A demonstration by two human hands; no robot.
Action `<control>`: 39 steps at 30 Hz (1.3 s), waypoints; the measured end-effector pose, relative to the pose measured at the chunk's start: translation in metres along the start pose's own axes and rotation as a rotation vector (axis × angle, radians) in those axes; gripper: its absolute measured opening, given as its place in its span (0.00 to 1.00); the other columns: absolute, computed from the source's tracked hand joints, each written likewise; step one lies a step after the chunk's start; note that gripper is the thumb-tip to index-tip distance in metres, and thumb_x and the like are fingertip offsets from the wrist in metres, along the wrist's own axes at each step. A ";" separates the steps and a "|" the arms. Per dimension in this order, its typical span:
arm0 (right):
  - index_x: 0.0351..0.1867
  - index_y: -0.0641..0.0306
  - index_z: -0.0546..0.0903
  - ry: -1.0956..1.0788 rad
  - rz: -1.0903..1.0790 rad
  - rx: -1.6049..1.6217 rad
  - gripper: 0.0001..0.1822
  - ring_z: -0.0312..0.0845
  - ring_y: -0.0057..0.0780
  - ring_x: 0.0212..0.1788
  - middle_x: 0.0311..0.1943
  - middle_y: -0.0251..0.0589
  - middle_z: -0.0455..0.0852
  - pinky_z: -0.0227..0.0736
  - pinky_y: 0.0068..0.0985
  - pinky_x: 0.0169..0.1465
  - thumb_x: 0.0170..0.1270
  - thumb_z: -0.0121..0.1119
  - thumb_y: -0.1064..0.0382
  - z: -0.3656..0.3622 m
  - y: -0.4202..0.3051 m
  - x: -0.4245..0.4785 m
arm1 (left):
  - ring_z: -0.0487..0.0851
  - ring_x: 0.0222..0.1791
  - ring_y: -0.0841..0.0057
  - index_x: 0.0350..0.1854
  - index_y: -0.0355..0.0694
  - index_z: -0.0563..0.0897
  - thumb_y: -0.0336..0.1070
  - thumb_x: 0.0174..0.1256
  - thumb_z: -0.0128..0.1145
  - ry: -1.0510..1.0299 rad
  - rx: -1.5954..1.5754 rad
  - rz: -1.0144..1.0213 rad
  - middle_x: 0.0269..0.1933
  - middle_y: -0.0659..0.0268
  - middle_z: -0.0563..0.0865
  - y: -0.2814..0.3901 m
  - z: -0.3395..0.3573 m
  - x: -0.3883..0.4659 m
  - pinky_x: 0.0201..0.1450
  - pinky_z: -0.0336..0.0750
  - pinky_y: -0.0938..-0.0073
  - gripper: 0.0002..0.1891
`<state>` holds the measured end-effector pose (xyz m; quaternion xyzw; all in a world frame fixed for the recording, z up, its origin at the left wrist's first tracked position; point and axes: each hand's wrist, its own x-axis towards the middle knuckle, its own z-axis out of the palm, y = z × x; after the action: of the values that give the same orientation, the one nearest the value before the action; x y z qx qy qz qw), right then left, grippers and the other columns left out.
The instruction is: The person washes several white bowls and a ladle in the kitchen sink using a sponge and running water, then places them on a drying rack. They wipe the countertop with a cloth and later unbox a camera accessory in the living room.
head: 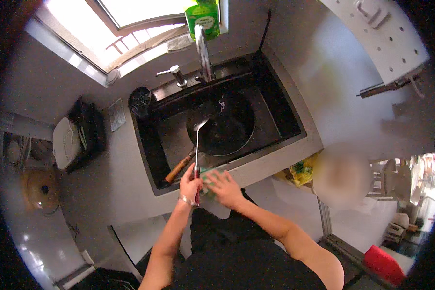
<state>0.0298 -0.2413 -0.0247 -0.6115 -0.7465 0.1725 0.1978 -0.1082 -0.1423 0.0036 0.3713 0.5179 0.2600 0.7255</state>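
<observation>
My left hand (189, 185) is closed around the dark red handle of a metal spatula or ladle (197, 148), whose shiny head points over the sink. Beside it, my right hand (223, 188) has its fingers spread and is somewhat blurred, at a green cloth or pad (207, 175) near the sink's front edge; whether it grips this cannot be told. A dark wok (228, 127) with a wooden handle (179, 168) lies in the black sink (150, 163). Water seems to run from the faucet (204, 58) above it.
A soap dispenser (177, 74) and a dark strainer cup (140, 99) stand at the sink's back left. A green detergent bottle (203, 21) is by the window. At left are a dark rack with a white dish (66, 143) and a lidded pot (41, 188). A perforated shelf (388, 40) juts out upper right.
</observation>
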 end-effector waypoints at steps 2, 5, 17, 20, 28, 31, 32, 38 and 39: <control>0.45 0.54 0.76 0.231 0.079 -0.004 0.18 0.63 0.42 0.57 0.51 0.38 0.74 0.58 0.43 0.55 0.49 0.54 0.66 -0.028 0.052 -0.014 | 0.71 0.18 0.82 0.62 0.38 0.67 0.17 0.47 0.49 0.037 0.098 -0.008 0.27 0.68 0.76 -0.003 0.021 0.025 0.20 0.66 0.81 0.33; 0.37 0.60 0.77 0.457 0.166 0.116 0.11 0.71 0.47 0.46 0.40 0.44 0.79 0.65 0.40 0.47 0.53 0.47 0.67 -0.083 0.133 -0.038 | 0.74 0.24 0.80 0.60 0.35 0.68 0.20 0.45 0.50 0.039 0.268 -0.022 0.31 0.67 0.78 -0.001 0.030 0.052 0.24 0.68 0.80 0.32; 0.50 0.61 0.76 0.288 0.222 0.112 0.24 0.64 0.44 0.61 0.56 0.45 0.73 0.58 0.38 0.60 0.50 0.42 0.75 -0.103 0.167 -0.053 | 0.73 0.17 0.75 0.58 0.41 0.67 0.19 0.47 0.53 0.188 -0.029 -0.244 0.25 0.62 0.76 0.004 0.048 0.089 0.17 0.68 0.74 0.30; 0.52 0.66 0.73 0.511 0.548 0.826 0.16 0.71 0.31 0.53 0.52 0.42 0.75 0.66 0.26 0.54 0.62 0.46 0.71 -0.136 0.166 -0.020 | 0.72 0.21 0.74 0.46 0.40 0.68 0.24 0.45 0.51 0.314 -0.104 -0.209 0.26 0.64 0.72 -0.004 0.126 0.091 0.21 0.69 0.71 0.21; 0.53 0.60 0.69 0.241 0.311 0.814 0.22 0.68 0.29 0.50 0.49 0.36 0.70 0.66 0.27 0.53 0.55 0.57 0.70 -0.182 0.172 0.070 | 0.80 0.34 0.71 0.63 0.44 0.61 0.33 0.55 0.58 -0.027 -0.359 -0.169 0.42 0.61 0.80 -0.090 0.216 0.200 0.34 0.76 0.72 0.31; 0.46 0.63 0.73 0.104 0.188 0.584 0.20 0.69 0.25 0.47 0.44 0.36 0.73 0.65 0.23 0.51 0.48 0.59 0.71 -0.130 0.181 0.109 | 0.77 0.36 0.75 0.60 0.40 0.69 0.43 0.51 0.64 -0.117 -0.328 -0.219 0.42 0.64 0.81 -0.074 0.168 0.181 0.37 0.71 0.76 0.32; 0.41 0.64 0.76 0.057 0.190 0.520 0.15 0.70 0.25 0.44 0.41 0.35 0.74 0.66 0.22 0.48 0.49 0.61 0.68 -0.108 0.177 0.122 | 0.79 0.39 0.72 0.53 0.37 0.75 0.42 0.52 0.62 -0.027 -0.248 -0.200 0.43 0.63 0.82 -0.077 0.142 0.176 0.41 0.72 0.75 0.25; 0.46 0.67 0.75 -0.243 0.667 0.562 0.22 0.74 0.31 0.41 0.43 0.45 0.78 0.68 0.26 0.44 0.52 0.64 0.57 0.027 0.234 0.175 | 0.78 0.35 0.78 0.45 0.36 0.77 0.25 0.55 0.51 0.412 -0.099 0.018 0.35 0.66 0.80 -0.024 0.045 0.064 0.38 0.73 0.79 0.14; 0.48 0.69 0.73 -0.198 0.640 0.375 0.25 0.75 0.36 0.41 0.42 0.47 0.79 0.69 0.29 0.44 0.51 0.65 0.57 0.038 0.224 0.180 | 0.78 0.33 0.80 0.45 0.36 0.77 0.25 0.57 0.50 0.392 -0.181 0.021 0.34 0.67 0.79 -0.026 0.039 0.054 0.36 0.73 0.81 0.13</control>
<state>0.1687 -0.0223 -0.1547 -0.7473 -0.4887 0.4172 0.1692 -0.0537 -0.1272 -0.0397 0.2525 0.6196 0.3803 0.6385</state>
